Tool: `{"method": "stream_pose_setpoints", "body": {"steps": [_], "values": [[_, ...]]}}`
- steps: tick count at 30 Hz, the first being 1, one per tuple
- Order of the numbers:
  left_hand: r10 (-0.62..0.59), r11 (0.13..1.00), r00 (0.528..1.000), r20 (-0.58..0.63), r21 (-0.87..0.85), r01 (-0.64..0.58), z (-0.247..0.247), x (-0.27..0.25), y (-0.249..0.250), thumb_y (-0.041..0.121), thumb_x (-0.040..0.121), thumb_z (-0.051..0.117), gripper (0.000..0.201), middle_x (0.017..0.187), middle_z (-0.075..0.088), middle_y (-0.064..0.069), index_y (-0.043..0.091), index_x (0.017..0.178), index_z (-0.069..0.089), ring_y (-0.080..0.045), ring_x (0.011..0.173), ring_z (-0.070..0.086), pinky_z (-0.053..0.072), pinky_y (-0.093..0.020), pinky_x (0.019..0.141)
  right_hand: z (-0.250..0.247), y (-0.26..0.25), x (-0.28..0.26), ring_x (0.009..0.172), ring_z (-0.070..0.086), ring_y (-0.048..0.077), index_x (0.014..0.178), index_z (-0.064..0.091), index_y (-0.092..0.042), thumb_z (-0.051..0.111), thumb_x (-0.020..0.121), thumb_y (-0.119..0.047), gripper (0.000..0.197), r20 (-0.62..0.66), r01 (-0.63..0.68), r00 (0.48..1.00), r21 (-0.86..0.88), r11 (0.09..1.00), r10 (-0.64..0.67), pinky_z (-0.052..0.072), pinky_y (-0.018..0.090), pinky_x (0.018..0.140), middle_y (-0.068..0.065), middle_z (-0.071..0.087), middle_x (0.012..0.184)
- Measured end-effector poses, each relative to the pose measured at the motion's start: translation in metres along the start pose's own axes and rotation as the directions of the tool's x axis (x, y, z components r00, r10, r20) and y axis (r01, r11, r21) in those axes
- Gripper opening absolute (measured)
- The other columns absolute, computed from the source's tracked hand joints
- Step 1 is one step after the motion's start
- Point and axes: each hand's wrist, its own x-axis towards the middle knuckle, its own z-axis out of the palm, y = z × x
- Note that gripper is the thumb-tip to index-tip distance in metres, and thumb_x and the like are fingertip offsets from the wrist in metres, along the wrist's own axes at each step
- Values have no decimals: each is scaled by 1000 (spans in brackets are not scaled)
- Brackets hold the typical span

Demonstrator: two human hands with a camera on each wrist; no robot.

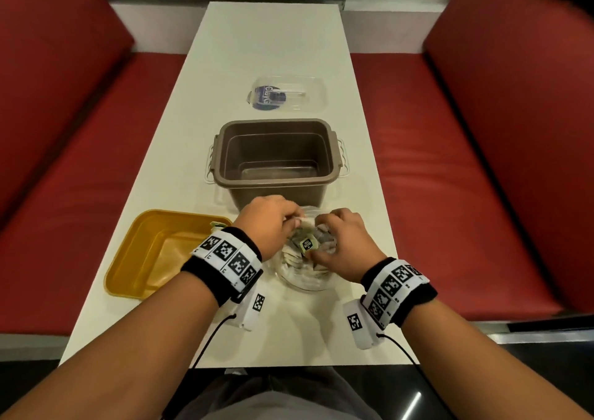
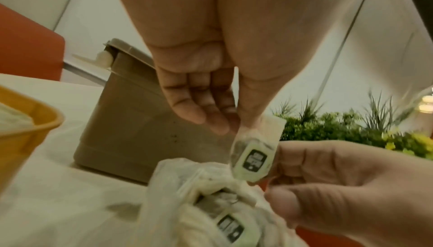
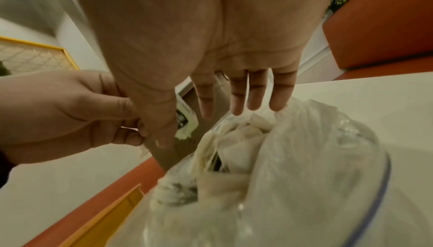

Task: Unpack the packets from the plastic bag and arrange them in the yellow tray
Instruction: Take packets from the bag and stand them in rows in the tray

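Brown tub (image 1: 276,159) standing open on the white worktop (image 1: 273,43), just beyond both hands and close against the plastic bag (image 1: 303,275). Clear lid (image 1: 287,93) lying farther back, well apart from the rest. Yellow tray (image 1: 151,255) to the left of the bag, near the worktop's left edge, with a pale packet corner showing at its far right rim. Red benches (image 1: 450,178) flanking both long sides.

Left hand (image 1: 268,223) above the bag mouth, thumb and forefinger pinching one packet (image 2: 254,155) by its top — seen plainly only from the left wrist, label facing the camera, packet lifted clear of the bag. Right hand (image 1: 340,242) beside it; from the right wrist view, fingers (image 3: 257,93) fairly straight over the bag opening, thumb down by the left hand — grip on the bag or packet cannot be told. More packets (image 2: 228,227) bunched inside the bag.

Bare worktop in front of the tray and along the right edge.
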Motion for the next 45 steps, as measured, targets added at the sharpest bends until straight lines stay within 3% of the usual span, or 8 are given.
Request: {"method": "stream_pose_setpoints", "body": {"steps": [6,14,24,27,31,35,40,45], "values": [[-69,986,995,-67,-158,57,5,-5,18,29,89,65,4,75,64,12,29,93,66,-4,70,60,48,-21,67,-18,4,6,73,66,6,89,68,-26,73,88,-22,7,-73,28,997,383,923,0,47,17,67,-4,73,83],[-190,975,969,161,149,166,46,1,17,43,75,74,31,94,66,9,28,101,65,-16,90,62,53,-35,83,-24,25,7,69,59,11,79,63,-29,77,85,-19,17,-101,32,995,424,905,12,53,32,71,3,69,78],[-217,968,976,3,126,215,36,-2,17,29,87,57,16,87,70,6,32,100,66,-20,87,64,53,-32,78,-23,28,3,65,61,0,66,45,-12,58,82,-6,21,-106,2,993,507,862,60,48,30,62,5,72,83],[-195,979,980,-32,62,196,25,-4,16,25,88,57,22,80,67,9,37,106,57,-17,81,63,52,-30,75,-22,22,5,65,62,23,64,39,-18,53,79,-13,22,-103,0,993,476,880,56,50,42,63,15,60,66],[-172,984,983,-60,42,175,18,-8,15,24,89,56,17,86,69,11,35,97,65,-14,83,64,49,-25,75,-19,15,4,59,37,17,72,39,-19,53,83,-8,21,-85,26,996,443,896,13,36,33,59,-1,42,64],[-126,987,992,-1,103,126,6,-13,18,27,88,60,31,103,72,11,32,118,67,-12,95,64,50,-28,90,-19,10,3,58,42,12,89,51,-23,59,80,-12,16,-21,62,998,420,905,-59,43,33,61,-2,50,66],[-101,981,994,-44,160,107,-9,-18,15,33,90,62,12,86,71,11,35,98,71,-13,86,64,54,-33,80,-16,2,5,52,40,4,94,60,-23,70,80,-11,22,27,87,994,411,908,-107,41,22,58,-14,47,57],[-39,990,999,-34,133,43,-19,-24,12,39,91,62,12,96,56,8,33,98,69,-13,86,53,47,-32,78,-7,-15,10,52,41,4,85,63,-25,77,82,-18,16,21,144,986,378,914,-164,41,21,58,-12,45,58]]}}
